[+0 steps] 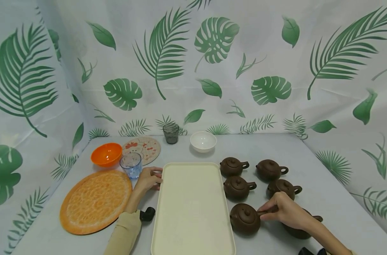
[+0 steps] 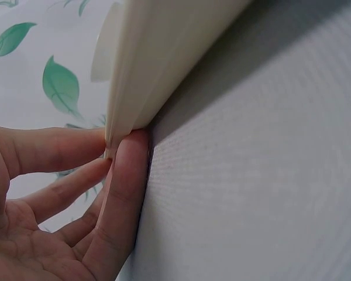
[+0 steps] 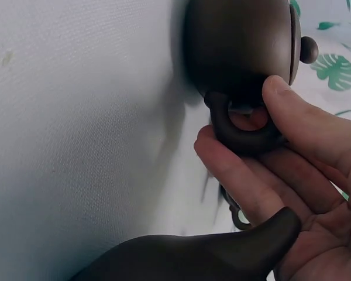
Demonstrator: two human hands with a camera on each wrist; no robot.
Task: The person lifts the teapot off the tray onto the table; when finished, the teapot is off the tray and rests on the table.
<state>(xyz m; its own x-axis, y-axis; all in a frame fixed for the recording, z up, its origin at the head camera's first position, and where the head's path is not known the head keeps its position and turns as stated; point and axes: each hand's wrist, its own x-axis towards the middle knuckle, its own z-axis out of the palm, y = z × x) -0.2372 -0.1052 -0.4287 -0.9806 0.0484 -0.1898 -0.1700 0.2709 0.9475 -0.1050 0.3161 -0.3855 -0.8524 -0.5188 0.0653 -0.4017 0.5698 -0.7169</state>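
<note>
A person's right hand pinches the loop handle of a brown clay teapot standing on the grey counter just beside the right edge of a long cream tray. In the right wrist view the thumb lies over the top of the handle and the fingers curl beneath it, closed around the loop; the spout of another pot crosses the bottom of that view. Behind the hand sits a further teapot, largely hidden by the wrist. Four more brown teapots stand further back to the right of the tray, near one another but apart.

The left hand holds the tray's far left corner. The left wrist view shows the tray's rim nipped between the thumb and fingers, the other fingers loosely extended below.

To the left of the tray lie an orange patterned round plate, a blue glass tumbler, an orange bowl and a pale patterned round mat. A dark glass and a white bowl stand at the back, before a leaf-printed backdrop.
</note>
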